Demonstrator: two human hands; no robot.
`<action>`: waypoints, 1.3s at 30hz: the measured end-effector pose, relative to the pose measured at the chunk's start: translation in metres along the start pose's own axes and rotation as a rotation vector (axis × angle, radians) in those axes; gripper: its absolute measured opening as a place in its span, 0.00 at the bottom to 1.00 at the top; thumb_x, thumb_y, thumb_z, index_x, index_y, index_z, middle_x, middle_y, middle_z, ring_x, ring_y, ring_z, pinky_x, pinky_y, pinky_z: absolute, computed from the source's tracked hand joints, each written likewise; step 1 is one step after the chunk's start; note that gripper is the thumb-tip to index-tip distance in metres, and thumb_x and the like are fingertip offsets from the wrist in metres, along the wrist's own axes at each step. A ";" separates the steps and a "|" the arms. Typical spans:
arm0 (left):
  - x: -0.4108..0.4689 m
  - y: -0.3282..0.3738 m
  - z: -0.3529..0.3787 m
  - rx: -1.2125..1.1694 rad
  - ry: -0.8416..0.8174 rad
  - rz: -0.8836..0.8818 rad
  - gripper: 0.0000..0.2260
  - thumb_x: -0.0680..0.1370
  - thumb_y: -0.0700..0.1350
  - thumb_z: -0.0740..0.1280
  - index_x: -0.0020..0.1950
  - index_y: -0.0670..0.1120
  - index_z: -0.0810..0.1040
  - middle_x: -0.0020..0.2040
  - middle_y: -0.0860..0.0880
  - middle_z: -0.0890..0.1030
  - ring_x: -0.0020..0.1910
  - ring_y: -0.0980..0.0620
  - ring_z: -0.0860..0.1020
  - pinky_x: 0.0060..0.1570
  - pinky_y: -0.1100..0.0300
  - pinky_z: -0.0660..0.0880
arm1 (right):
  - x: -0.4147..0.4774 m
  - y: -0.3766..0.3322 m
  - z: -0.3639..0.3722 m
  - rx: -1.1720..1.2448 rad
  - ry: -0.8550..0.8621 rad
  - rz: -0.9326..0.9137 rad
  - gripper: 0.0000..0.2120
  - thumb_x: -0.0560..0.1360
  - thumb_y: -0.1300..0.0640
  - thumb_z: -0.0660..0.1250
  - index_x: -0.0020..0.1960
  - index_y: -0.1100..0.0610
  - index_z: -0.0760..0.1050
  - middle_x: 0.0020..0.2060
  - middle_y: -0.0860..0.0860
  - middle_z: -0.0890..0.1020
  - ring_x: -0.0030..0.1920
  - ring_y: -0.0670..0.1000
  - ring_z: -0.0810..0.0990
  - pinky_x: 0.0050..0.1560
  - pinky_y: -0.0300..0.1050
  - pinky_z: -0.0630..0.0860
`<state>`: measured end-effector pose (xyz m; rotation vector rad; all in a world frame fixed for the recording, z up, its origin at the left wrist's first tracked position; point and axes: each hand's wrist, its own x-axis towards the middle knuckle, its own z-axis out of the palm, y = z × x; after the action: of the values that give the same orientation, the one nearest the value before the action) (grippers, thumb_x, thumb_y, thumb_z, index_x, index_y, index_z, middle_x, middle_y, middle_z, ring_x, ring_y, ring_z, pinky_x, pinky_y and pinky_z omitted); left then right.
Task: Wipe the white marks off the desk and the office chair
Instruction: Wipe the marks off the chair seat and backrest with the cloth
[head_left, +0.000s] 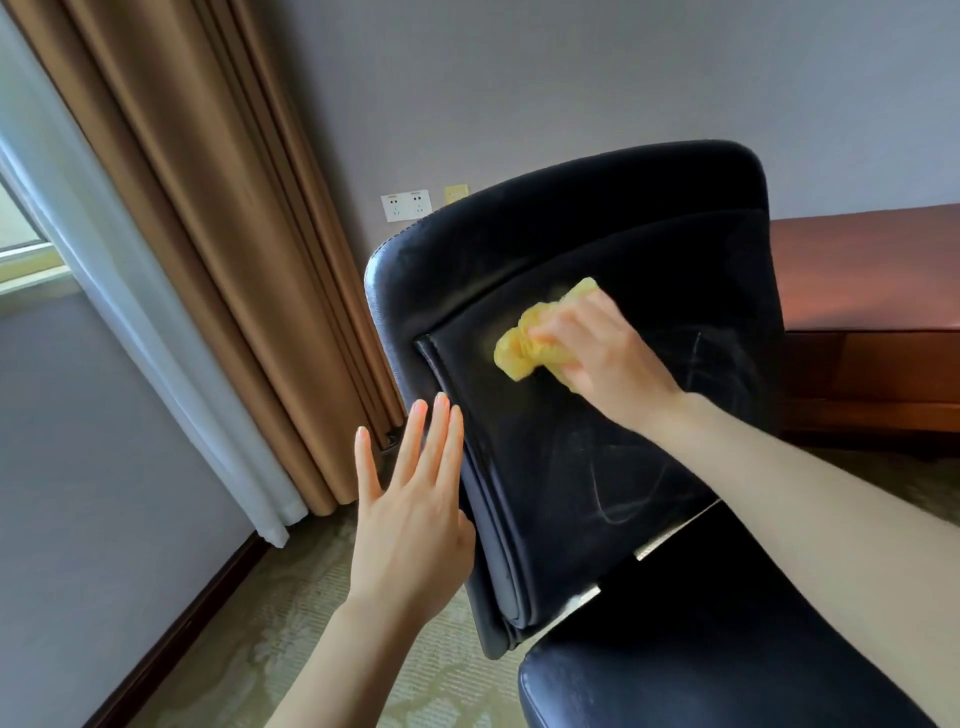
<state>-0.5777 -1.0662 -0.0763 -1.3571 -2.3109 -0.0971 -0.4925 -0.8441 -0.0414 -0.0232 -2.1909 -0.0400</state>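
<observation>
A black leather office chair (519, 249) fills the middle of the view, its backrest facing me. Faint white marks (618, 499) curl across the lower backrest, and more white marks (719, 364) show at its right side. My right hand (608, 353) grips a crumpled yellow cloth (524, 348) and presses it against the upper backrest. My left hand (410, 514) is flat with straight fingers, beside the chair's left edge; the fingertips lie close to the edge, contact unclear. The brown wooden desk (862, 270) stands behind the chair at the right.
Brown curtains (208, 249) and a white sheer curtain (145, 338) hang at the left by a window. A wall socket (406, 205) sits on the grey wall behind the chair. Patterned carpet (291, 623) covers the floor. The chair's seat (701, 670) is at the bottom right.
</observation>
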 end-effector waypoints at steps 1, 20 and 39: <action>0.000 0.000 0.001 -0.010 0.000 -0.004 0.40 0.68 0.41 0.69 0.77 0.42 0.54 0.78 0.47 0.52 0.76 0.45 0.47 0.69 0.38 0.40 | 0.011 -0.004 -0.002 0.012 0.033 0.070 0.12 0.69 0.70 0.70 0.53 0.65 0.78 0.47 0.60 0.78 0.50 0.62 0.74 0.48 0.56 0.77; 0.002 0.000 0.017 -0.044 0.039 -0.040 0.42 0.74 0.40 0.57 0.71 0.49 0.25 0.70 0.53 0.23 0.69 0.52 0.23 0.62 0.44 0.22 | -0.079 -0.045 0.064 0.064 0.276 0.065 0.11 0.66 0.72 0.74 0.46 0.60 0.83 0.39 0.56 0.80 0.44 0.54 0.74 0.47 0.48 0.78; 0.049 0.081 0.071 -0.209 0.399 -0.199 0.34 0.69 0.42 0.54 0.76 0.41 0.56 0.77 0.44 0.51 0.77 0.48 0.45 0.73 0.41 0.40 | -0.098 0.034 0.054 0.098 0.184 -0.460 0.07 0.75 0.63 0.68 0.43 0.54 0.83 0.41 0.52 0.83 0.38 0.52 0.79 0.43 0.46 0.77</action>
<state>-0.5547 -0.9648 -0.1324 -1.0760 -2.1259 -0.6283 -0.4781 -0.8080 -0.1522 0.5199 -1.9708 -0.1861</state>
